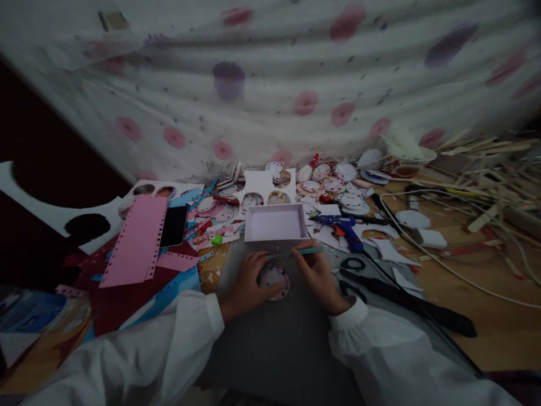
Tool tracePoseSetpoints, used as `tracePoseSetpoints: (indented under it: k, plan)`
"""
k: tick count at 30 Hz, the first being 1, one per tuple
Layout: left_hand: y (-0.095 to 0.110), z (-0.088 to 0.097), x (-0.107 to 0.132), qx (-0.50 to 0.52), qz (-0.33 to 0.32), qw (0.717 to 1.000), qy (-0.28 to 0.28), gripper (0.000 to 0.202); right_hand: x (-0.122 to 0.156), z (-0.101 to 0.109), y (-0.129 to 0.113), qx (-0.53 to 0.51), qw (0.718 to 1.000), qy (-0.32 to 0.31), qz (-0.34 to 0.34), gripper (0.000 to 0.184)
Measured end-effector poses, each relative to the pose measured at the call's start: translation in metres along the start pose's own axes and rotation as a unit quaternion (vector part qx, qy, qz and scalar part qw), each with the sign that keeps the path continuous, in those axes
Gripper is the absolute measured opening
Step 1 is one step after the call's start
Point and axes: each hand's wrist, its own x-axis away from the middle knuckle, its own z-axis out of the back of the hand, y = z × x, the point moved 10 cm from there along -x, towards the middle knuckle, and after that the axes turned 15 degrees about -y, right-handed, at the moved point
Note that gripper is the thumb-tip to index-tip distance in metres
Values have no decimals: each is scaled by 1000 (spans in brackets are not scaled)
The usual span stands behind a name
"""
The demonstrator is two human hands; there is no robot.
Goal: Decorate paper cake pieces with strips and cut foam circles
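Note:
My left hand [251, 282] curves round the left side of a small round disc [276, 277] with a coloured dotted rim. Its thumb rests over the disc, which is on or just above the grey mat [274, 338]. To the right, my right hand [315, 273] pinches a thin teal strip [309, 250] between thumb and fingers. The strip's left end reaches toward the disc's upper edge; whether it touches is too dim to tell. Just beyond both hands is a shallow white box [275, 223] with a pale inside.
A blue glue gun [344, 228] and black-handled scissors [353, 276] lie at right, with a white cable [448, 268] beyond. Decorated discs [329, 183] pile up behind the box. Pink punched paper [135, 239] and a black phone [174, 225] are left. Wooden sticks [486, 146] heap far right.

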Motion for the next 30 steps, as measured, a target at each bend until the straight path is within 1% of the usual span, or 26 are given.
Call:
tracePoseSetpoints:
  k: [3, 7, 11, 15, 17, 20, 22, 27, 30]
  plan:
    - [-1, -2, -6, -8, 1, 1000, -4, 48, 0, -3, 4, -3, 1000, -11, -15, 21]
    - [-2, -4, -7, -19, 0, 1000, 4, 44, 0, -9, 2, 7, 999, -36, -14, 20]
    - [-1, -6, -7, -15, 1, 1000, 3, 43, 1, -15, -6, 13, 997, -72, 7, 14]
    - [-4, -7, -6, -6, 10, 1000, 8, 43, 2, -18, -9, 51, 993, -103, 17, 9]
    - [-6, -6, -6, -8, 17, 1000, 11, 43, 2, -18, -9, 70, 991, -112, 19, 8]
    - [-9, -6, -6, -15, 25, 999, 17, 43, 1, -16, -12, 89, 990, -110, 30, 7]
    - [-10, -6, -5, -11, 26, 999, 19, 44, 1, -17, -12, 97, 988, -114, 29, 7]
    - [-12, -5, -5, 4, 29, 999, 26, 44, 4, -26, -11, 88, 984, -155, 26, 9]
    - [-13, -5, -4, 2, 25, 999, 34, 43, 6, -28, -10, 88, 982, -166, 24, 10]
